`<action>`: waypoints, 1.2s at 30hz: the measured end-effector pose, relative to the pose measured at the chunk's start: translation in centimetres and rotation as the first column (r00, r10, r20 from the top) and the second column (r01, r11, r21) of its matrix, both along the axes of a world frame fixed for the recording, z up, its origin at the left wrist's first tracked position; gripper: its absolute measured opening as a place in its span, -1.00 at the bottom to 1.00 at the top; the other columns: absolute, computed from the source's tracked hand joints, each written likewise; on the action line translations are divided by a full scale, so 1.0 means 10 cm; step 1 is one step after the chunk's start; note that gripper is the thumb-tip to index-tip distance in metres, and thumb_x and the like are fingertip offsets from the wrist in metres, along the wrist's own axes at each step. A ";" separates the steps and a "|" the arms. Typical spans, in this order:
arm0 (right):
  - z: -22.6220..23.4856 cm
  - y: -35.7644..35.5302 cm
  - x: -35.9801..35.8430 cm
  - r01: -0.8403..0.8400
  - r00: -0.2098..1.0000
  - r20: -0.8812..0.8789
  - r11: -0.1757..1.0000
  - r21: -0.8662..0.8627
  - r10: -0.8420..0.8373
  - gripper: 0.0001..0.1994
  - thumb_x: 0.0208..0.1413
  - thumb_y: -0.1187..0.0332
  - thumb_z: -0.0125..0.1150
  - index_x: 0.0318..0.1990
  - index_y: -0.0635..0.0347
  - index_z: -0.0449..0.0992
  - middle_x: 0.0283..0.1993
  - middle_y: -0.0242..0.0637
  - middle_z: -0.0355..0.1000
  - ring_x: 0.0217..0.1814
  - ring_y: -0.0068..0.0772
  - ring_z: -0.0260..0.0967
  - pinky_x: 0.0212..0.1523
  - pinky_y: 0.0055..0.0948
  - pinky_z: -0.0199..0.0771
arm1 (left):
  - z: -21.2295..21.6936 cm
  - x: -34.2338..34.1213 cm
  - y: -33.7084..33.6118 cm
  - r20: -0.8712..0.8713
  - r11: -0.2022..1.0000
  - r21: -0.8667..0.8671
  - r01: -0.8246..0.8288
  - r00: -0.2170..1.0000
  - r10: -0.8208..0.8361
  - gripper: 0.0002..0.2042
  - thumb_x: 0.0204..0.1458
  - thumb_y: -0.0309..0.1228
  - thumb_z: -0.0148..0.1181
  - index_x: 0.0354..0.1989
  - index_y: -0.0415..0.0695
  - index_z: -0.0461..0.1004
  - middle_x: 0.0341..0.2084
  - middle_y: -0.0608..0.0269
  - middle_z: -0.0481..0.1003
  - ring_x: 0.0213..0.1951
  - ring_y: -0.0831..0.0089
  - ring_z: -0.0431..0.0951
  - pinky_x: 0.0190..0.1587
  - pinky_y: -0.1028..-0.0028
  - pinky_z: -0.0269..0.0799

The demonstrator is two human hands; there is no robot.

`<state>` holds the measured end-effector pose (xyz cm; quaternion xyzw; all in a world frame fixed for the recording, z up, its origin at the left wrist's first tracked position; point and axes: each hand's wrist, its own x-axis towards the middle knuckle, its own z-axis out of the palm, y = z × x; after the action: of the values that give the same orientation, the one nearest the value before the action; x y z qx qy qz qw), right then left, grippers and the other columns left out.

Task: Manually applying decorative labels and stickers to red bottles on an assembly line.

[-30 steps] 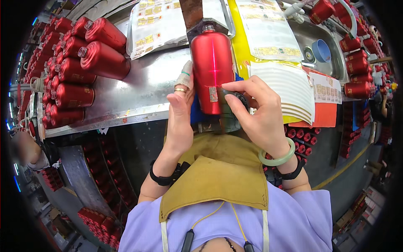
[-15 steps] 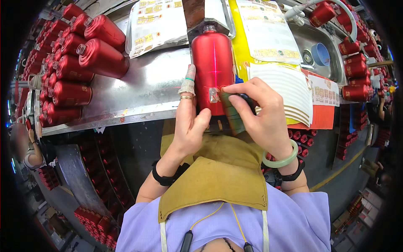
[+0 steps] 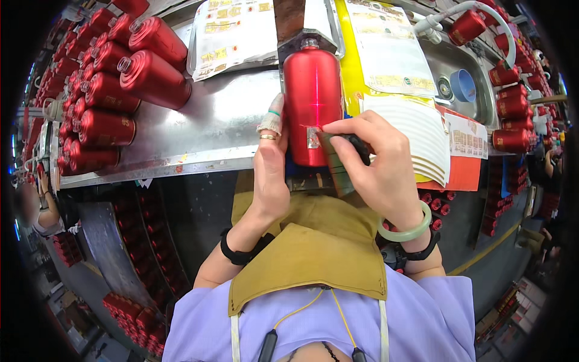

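A glossy red bottle (image 3: 309, 90) lies on its back in a holder, neck pointing away from me, with a pink laser cross on its front. Near its base sits a small silvery decal (image 3: 313, 137). My left hand (image 3: 271, 175) rests along the bottle's left side, fingers stretched out, a whitish cover on one fingertip. Over the bottle's lower right, my right hand (image 3: 379, 160) is closed on a dark green flat scraper (image 3: 339, 172). Its edge is beside the decal, and the thumb and index finger are close to the decal's upper corner. The remaining right fingers are partly hidden.
Many red bottles (image 3: 154, 81) stand on the metal bench (image 3: 223, 114) at left. Decal sheets (image 3: 232, 30) lie on a tray behind, more sheets (image 3: 392, 54) at right. A sink (image 3: 446, 63) holds a blue bowl (image 3: 462, 85). Another person (image 3: 48, 208) is at far left.
My left thumb has drawn off the bottle's front to its left side. The right hand and scraper stay by the decal, nearly unmoved. The whole view has shifted slightly.
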<state>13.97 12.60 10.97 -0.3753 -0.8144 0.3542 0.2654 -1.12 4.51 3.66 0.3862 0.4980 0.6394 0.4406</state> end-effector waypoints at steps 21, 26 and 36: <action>0.02 0.19 -0.07 -0.138 0.990 0.037 0.981 0.136 0.134 -0.91 0.14 0.54 0.26 -0.21 0.27 0.62 -0.30 -0.09 0.49 -0.19 0.03 0.47 -0.14 -0.15 0.47 | -0.17 0.00 -0.05 -0.256 0.987 0.159 -0.012 0.965 0.053 -0.06 0.00 -0.59 0.26 0.54 -0.41 -0.19 0.45 -0.19 0.09 0.40 0.16 0.29 0.40 0.25 0.26; 0.04 0.28 -0.09 -0.163 0.986 -0.026 0.985 0.054 0.164 -0.90 0.12 0.52 0.28 -0.21 0.25 0.63 -0.29 -0.09 0.50 -0.18 0.03 0.46 -0.10 -0.15 0.46 | -0.11 0.09 0.00 -0.234 0.991 0.108 -0.079 0.967 0.102 -0.03 0.01 -0.53 0.38 0.53 -0.42 -0.15 0.40 -0.19 0.17 0.36 0.17 0.32 0.38 0.24 0.28; 0.17 0.52 -0.23 -0.414 0.908 0.250 0.816 0.404 0.337 -0.90 0.02 0.55 0.23 -0.29 0.21 0.58 -0.28 -0.25 0.50 -0.15 -0.08 0.42 -0.15 -0.19 0.46 | -0.18 0.15 0.08 -0.366 0.977 0.054 -0.204 0.907 0.210 -0.11 0.02 -0.45 0.47 0.46 -0.45 0.03 0.33 -0.22 0.25 0.34 0.08 0.35 0.36 0.21 0.29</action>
<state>11.62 17.78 12.63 -0.1637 -0.9510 0.1695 0.2001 0.39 5.31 1.82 0.4477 0.6056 0.6018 0.2660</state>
